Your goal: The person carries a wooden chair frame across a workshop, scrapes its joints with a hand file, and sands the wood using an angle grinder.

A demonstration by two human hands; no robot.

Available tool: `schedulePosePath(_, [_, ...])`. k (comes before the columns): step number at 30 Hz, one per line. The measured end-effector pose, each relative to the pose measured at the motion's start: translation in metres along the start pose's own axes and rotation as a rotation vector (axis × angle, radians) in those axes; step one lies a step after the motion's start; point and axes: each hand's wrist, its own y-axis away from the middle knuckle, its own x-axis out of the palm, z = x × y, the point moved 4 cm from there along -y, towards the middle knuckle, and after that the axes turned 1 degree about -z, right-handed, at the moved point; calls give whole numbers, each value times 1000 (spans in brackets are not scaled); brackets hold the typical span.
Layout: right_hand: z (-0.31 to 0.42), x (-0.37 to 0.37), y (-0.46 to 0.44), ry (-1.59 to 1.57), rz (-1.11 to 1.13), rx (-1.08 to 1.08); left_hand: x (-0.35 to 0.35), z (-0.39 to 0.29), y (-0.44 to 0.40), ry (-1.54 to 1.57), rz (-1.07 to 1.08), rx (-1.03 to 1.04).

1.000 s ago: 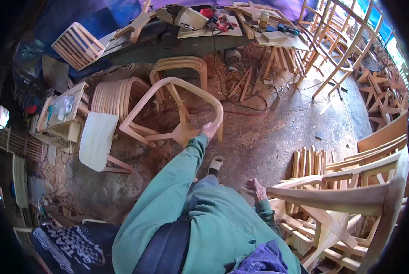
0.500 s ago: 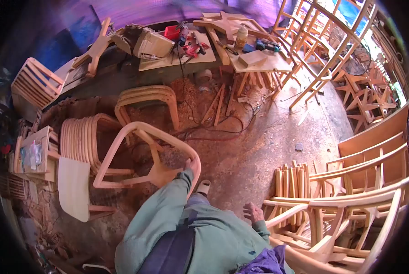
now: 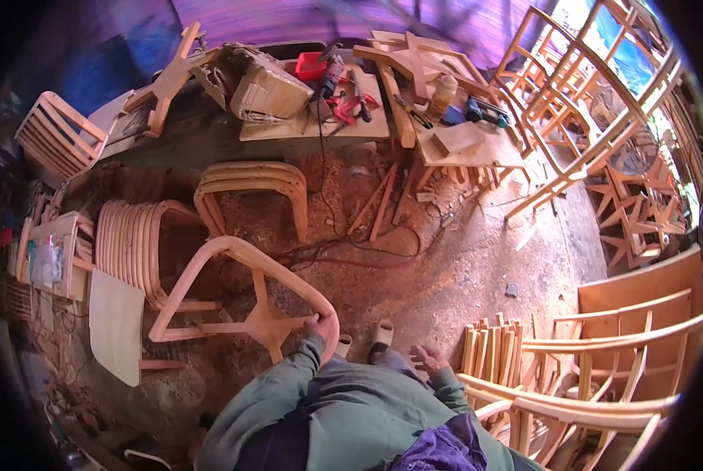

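My left hand (image 3: 315, 327) is closed around the right side of a wooden chair frame (image 3: 218, 245). The frame is a rounded, pale loop with a branching brace (image 3: 270, 324) inside it, held tilted at my left side. Part of my fingers is hidden behind the wood. Out to the other side, my right hand (image 3: 429, 359) hangs with its fingers apart and nothing in it, not far from a bundle of upright wooden sticks (image 3: 493, 345).
Stacked curved frames (image 3: 124, 247) and a pale panel (image 3: 116, 330) stand at left. More curved frames (image 3: 251, 182) rest ahead. Cables (image 3: 344, 255) cross the dusty floor. A workbench (image 3: 367, 118) holds clamps and a drill (image 3: 485, 112). Chair frames (image 3: 603, 412) crowd the right.
My view has shifted, and both my shoes now show, one a step forward. The chair frame stays in my left hand, slightly lower in view. My right hand's fingers look more spread.
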Motion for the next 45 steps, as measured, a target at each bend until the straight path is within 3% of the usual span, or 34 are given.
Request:
schedulePosePath(2, [17, -6, -23, 17, 34, -6, 2, -19, 14, -131, 3, 195])
schedulePosePath(3, [32, -10, -33, 43, 54, -20, 4, 76, -43, -9, 51, 169])
schedulePosePath(5, [65, -22, -60, 92, 99, -57, 18, 44, -17, 549, 83, 101])
schedulePosePath(7, [92, -35, -91, 139, 160, -99, 18, 4, 10, 659, 58, -19])
schedulePosePath(9, [112, -56, -145, 170, 247, -142, 29, 35, -20, 429, -28, -5])
schedulePosePath(11, [128, -72, -191, 210, 332, -145, 25, 44, -4, 543, -100, 60])
schedulePosePath(13, [169, -72, -214, 252, 415, -183, 27, 0, 10, 218, -310, 128])
schedulePosePath(14, [200, -69, -211, 240, 467, -228, 23, -20, 21, -351, -446, 35])
schedulePosePath(17, [242, -56, -240, 303, 563, -229, 29, -38, 34, -262, -593, -8])
schedulePosePath(20, [248, -37, -301, 418, 652, -222, 44, -12, 30, -66, -781, 39])
schedulePosePath(21, [233, -28, -349, 468, 776, -241, 45, -12, 35, -35, -769, 46])
schedulePosePath(23, [234, -2, -352, 384, 917, -252, 42, -4, 51, 24, -738, 56])
schedulePosePath(25, [229, 23, -345, 153, 974, -41, 33, 13, 82, 177, -961, 89])
schedulePosePath(27, [215, 49, -322, -214, 899, 383, 18, 35, 118, 322, -1221, 110])
schedulePosePath(30, [190, 86, -321, 88, 1262, 254, -3, 81, 187, 536, -1664, 108])
schedulePosePath(32, [191, 102, -288, 468, 1288, 6, -8, 100, 244, 1100, -1588, -301])
schedulePosePath(35, [223, 120, -205, 916, 1267, -389, -20, 105, 271, 1200, -1656, -571])
schedulePosePath(36, [239, 127, -182, 1029, 1271, -508, -36, 98, 268, 1286, -1622, -331])
schedulePosePath(38, [285, 146, -146, 302, 1573, 21, -75, 82, 265, 1423, -1518, 137])
schedulePosePath(39, [326, 159, -117, 260, 1526, -130, -109, 69, 265, 1354, -1308, 487])
schedulePosePath(40, [367, 171, -88, 226, 1462, -286, -130, -55, 292, 1125, -1459, 352])
schedulePosePath(41, [409, 183, -58, 202, 1384, -437, -165, -103, 311, 861, -1538, 437])
schedulePosePath(42, [452, 200, -15, 232, 1281, -730, -193, -165, 340, 563, -1550, 672])
schedulePosePath(44, [491, 232, 87, 250, 1266, -1215, -220, -305, 414, 453, -1408, 1135])
schedulePosePath(45, [496, 249, 139, 244, 1334, -1414, -223, -349, 455, 594, -1471, 1293])
